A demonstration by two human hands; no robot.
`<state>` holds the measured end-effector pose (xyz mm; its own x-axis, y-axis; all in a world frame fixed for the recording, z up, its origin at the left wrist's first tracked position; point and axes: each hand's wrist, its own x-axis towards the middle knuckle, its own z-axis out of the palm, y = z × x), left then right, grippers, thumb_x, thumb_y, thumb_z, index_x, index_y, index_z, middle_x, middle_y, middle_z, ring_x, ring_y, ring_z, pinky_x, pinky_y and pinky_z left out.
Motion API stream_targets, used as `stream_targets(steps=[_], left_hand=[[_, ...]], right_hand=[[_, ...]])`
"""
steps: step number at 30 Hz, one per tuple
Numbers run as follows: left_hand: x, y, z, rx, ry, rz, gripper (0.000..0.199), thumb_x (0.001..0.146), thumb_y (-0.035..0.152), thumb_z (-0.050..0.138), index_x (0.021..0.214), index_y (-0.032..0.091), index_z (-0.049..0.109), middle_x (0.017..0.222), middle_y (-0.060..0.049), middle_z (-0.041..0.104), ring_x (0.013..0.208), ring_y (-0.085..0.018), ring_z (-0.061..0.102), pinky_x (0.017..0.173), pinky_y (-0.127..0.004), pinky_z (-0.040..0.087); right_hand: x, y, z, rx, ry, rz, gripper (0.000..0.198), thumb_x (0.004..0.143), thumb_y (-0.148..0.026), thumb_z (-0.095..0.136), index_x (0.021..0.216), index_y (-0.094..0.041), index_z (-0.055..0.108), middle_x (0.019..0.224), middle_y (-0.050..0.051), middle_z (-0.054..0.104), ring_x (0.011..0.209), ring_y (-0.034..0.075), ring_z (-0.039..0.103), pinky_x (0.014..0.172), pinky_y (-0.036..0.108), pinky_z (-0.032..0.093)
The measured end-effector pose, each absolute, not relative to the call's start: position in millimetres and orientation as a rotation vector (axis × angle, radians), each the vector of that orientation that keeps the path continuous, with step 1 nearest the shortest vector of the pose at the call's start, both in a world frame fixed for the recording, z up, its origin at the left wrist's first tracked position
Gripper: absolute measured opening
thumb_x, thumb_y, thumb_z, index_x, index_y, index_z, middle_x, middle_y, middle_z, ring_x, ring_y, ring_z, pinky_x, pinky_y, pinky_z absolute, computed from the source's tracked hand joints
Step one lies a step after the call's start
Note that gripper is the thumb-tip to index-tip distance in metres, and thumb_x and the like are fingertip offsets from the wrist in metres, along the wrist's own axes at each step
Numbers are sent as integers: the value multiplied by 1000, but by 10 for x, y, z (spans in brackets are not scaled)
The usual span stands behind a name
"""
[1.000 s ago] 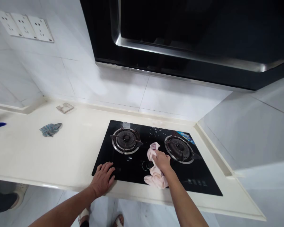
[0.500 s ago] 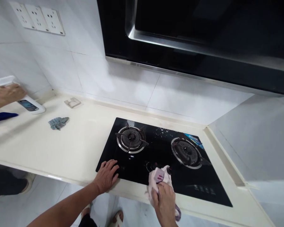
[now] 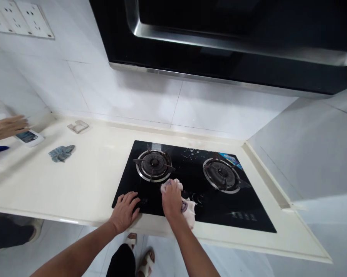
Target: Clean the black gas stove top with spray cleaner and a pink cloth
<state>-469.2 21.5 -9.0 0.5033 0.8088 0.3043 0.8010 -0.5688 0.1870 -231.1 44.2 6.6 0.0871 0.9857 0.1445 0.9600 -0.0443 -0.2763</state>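
My right hand point(image 3: 172, 200) is closed on a pale pink cloth point(image 3: 190, 215) and presses it on the black glass gas stove point(image 3: 158, 196), just in front of the left burner point(image 3: 154, 164). Part of the cloth hangs behind my wrist toward the front edge. My left hand point(image 3: 126, 209) lies with fingers spread at the stove's front left corner and holds nothing. The control knobs point(image 3: 196, 197) are to the right of the cloth. Farther right is the second burner point(image 3: 222, 175), with a blue sticker point(image 3: 231, 159) behind it.
Another person's hand point(image 3: 10, 127) is beside a white spray bottle point(image 3: 30, 137) at the far left. A grey-blue rag point(image 3: 61, 153) and a clear plastic piece point(image 3: 77, 126) lie on the cream counter point(image 3: 95, 169). A black range hood point(image 3: 219, 57) overhangs the stove.
My right hand has carried the cloth left and back, from the knobs toward the left burner. My left hand stays put. The other person's hand has opened beside the bottle.
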Motion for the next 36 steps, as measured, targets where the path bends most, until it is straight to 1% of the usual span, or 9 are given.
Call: stream_targets(steps=[2,6,9,15,22,25,28,32,36], left_hand=[[-4699,221,-84,2712,1442,568,27,93,27,53,118,22,62,134,-11,61,128,-29,52,102,-47,37],[-4709,238,-80,2720,1440,609,26,93,27,53,117,22,63,133,-10,62,126,-28,53,101,-45,38],[-4712,249,-90,2720,1436,611,26,93,28,54,116,23,63,132,-10,62,126,-28,54,101,-46,38],[-4721,251,-125,2733,1427,630,26,92,27,54,117,23,62,132,-10,62,125,-27,54,100,-46,38],[-4732,237,-118,2727,1430,612,27,92,27,54,118,24,62,133,-9,61,126,-27,53,101,-46,38],[-4746,248,-117,2737,1433,626,27,93,28,54,118,24,62,133,-10,62,126,-27,53,100,-46,38],[-4752,261,-116,2752,1414,622,26,93,29,54,117,24,63,132,-10,62,125,-27,54,100,-45,38],[-4750,265,-117,2751,1419,594,27,93,28,54,118,23,62,133,-10,62,125,-28,54,101,-46,38],[-4763,266,-131,2766,1405,587,27,92,28,55,118,24,62,133,-10,62,126,-28,54,100,-45,38]], right_hand=[[-2317,564,82,-2145,-1832,135,29,94,-16,43,117,-9,59,145,27,49,138,40,41,108,59,36],[-2363,542,66,-2212,-1860,182,35,93,-20,43,125,-10,55,146,29,45,135,44,43,105,65,35],[-2421,331,-10,-2178,-1941,168,37,91,-24,49,126,-12,54,146,28,47,135,43,42,105,61,37],[-2088,-329,-229,-1918,-1912,24,33,79,-23,59,112,-24,56,132,16,61,126,36,53,103,50,44],[-1220,-459,-126,-1950,-1901,86,33,80,-20,51,113,-17,55,140,20,55,133,32,50,111,47,40],[-1167,-221,1,-1930,-2025,203,22,77,-19,52,98,-19,58,149,19,48,140,31,43,112,44,39],[-1229,-9,103,-2034,-2000,303,13,78,-19,50,89,-20,57,150,19,48,135,30,50,104,43,44],[-1389,-70,67,-2060,-1936,171,23,77,-18,53,99,-16,59,145,22,50,133,32,50,105,44,41],[-1352,-475,-127,-2012,-1855,-14,27,81,-23,54,107,-18,57,133,18,59,125,33,53,104,48,39]])
